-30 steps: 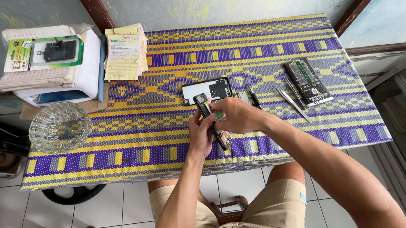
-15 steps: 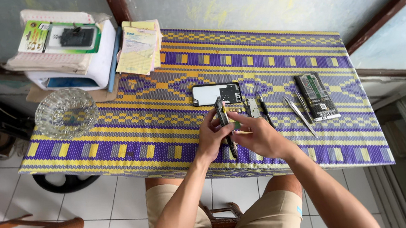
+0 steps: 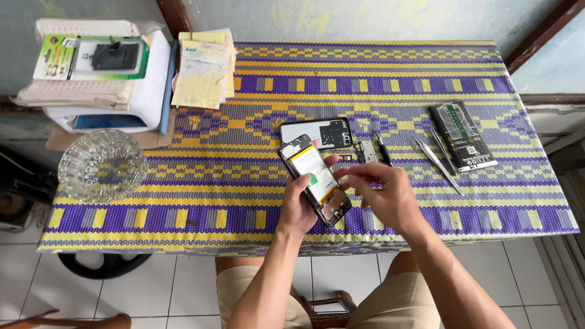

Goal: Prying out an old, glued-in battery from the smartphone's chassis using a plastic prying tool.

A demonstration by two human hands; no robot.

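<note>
Two hands work over an opened phone above a purple and yellow patterned surface (image 3: 238, 190)

Largest first: the surface spans the view, with a white box (image 3: 118, 102) under a stack of packets at 10 o'clock, yellow papers (image 3: 206, 70) just beside it, and a clear glass dish (image 3: 101, 165) at 9 o'clock. A dark battery pack (image 3: 461, 135) lies at 3 o'clock, with tweezers (image 3: 437, 162) just beside it. At centre the left hand (image 3: 300, 210) has its fingers clenched around the opened phone (image 3: 315, 180), held tilted, its insides facing up. The right hand (image 3: 383, 195) hovers at the phone's 3 o'clock side, fingers loosely curled and grasping nothing visible. The phone's back cover (image 3: 316, 133) lies flat at 12 o'clock of the phone, small parts (image 3: 365, 152) near it
</note>
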